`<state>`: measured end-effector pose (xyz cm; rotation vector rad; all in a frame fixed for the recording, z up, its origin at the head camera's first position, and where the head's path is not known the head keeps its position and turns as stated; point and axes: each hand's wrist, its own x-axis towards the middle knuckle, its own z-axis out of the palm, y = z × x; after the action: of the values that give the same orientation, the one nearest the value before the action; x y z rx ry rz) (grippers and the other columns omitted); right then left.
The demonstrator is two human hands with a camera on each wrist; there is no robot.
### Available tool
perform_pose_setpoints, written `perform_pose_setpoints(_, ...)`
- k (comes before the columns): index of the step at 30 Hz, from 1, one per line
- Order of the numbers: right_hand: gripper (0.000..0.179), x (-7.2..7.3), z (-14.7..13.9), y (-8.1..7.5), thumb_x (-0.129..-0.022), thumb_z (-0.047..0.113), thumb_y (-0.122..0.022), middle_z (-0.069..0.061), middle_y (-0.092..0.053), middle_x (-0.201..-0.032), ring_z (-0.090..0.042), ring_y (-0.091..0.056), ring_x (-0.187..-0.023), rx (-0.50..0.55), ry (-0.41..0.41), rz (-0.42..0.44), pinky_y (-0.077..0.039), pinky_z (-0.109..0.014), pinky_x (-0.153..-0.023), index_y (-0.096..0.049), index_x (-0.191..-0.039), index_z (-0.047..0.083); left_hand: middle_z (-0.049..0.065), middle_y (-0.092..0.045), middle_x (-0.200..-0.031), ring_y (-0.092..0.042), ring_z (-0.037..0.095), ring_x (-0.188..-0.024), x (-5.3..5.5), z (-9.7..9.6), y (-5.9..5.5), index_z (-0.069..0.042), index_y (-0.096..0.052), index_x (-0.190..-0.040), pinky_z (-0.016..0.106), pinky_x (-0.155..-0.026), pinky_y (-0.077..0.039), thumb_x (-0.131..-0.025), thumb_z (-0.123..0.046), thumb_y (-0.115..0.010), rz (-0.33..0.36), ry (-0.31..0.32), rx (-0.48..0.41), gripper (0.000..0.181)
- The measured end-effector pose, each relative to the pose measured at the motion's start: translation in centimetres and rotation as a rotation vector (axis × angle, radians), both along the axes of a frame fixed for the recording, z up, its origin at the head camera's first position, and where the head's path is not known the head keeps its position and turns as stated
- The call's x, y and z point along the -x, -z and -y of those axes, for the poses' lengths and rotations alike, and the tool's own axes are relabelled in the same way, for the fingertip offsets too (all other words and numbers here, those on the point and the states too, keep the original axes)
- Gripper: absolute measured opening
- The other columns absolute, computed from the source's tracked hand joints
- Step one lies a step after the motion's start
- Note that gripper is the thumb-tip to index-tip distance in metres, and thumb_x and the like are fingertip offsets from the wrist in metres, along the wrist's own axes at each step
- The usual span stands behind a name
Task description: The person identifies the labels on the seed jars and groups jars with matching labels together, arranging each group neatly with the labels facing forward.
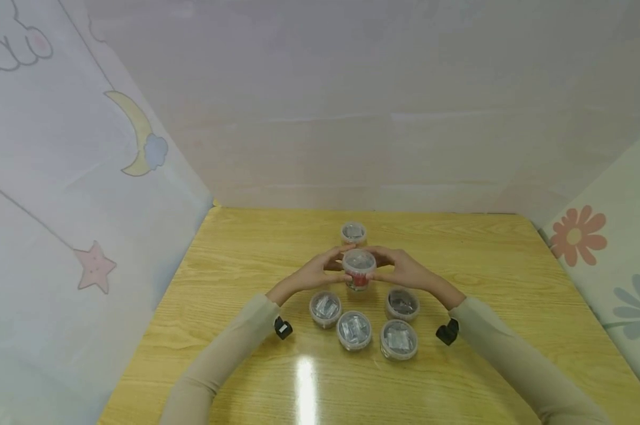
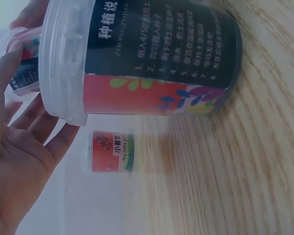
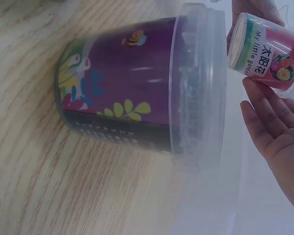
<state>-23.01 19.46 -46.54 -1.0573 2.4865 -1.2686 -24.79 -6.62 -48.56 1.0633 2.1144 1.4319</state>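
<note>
Six small tubs with clear lids are in view, five standing on the wooden table (image 1: 235, 366) and one in the hands. The left hand (image 1: 315, 273) and right hand (image 1: 409, 270) grip the red-labelled tub (image 1: 359, 278) from opposite sides, thumbs and fingers on it; its base is raised off the surface. Beyond it, the far tub (image 1: 354, 232) stands nearest the table's far edge, around that edge's middle. The other four stand on the near side of the held one: the upper left tub (image 1: 325, 310) and lower left tub (image 1: 354, 332) toward the left edge, the upper right tub (image 1: 401, 304) and lower right tub (image 1: 399, 340) toward the right edge. Beige sleeves (image 1: 229, 336) cover both forearms.
</note>
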Motion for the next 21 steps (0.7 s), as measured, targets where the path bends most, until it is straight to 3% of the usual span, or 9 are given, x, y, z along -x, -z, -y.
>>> perform_pose_setpoints(7, 0.064, 0.0, -0.1, -0.2, -0.086, 0.026, -0.067, -0.004, -0.054, -0.129, -0.020, -0.059, -0.108, 0.034, -0.031, 0.050, -0.048, -0.047, -0.092, -0.037, -0.142, 0.017, 0.013, -0.048, -0.133, -0.054, 0.030, -0.116, -1.0, 0.1, -2.2, -0.011, -0.025, -0.147, 0.032, -0.093, -0.049, -0.089, -0.013, -0.063, 0.047, 0.023, -0.034, 0.069)
perform_pose_setpoints(14, 0.079, -0.3, 0.1, -0.6, -0.083, 0.019, -0.071, -0.005, -0.048, -0.134, -0.024, -0.054, -0.115, 0.075, -0.066, 0.125, -0.047, -0.043, -0.095, -0.026, -0.147, 0.017, 0.016, -0.046, -0.136, -0.055, 0.030, -0.115, -1.0, 0.2, -2.3, -0.013, -0.024, -0.147, 0.034, -0.091, -0.050, -0.091, -0.012, -0.059, 0.113, 0.034, -0.102, 0.067)
perform_pose_setpoints(21, 0.082, -0.1, 0.1, 0.5, -0.084, 0.013, -0.070, -0.011, -0.045, -0.139, -0.027, -0.052, -0.119, 0.115, -0.074, 0.176, -0.046, -0.046, -0.096, -0.020, -0.148, 0.019, 0.018, -0.044, -0.138, -0.055, 0.029, -0.116, -0.7, 0.1, -2.6, -0.013, -0.020, -0.148, 0.042, -0.092, -0.050, -0.093, -0.013, -0.056, 0.128, 0.068, -0.137, 0.066)
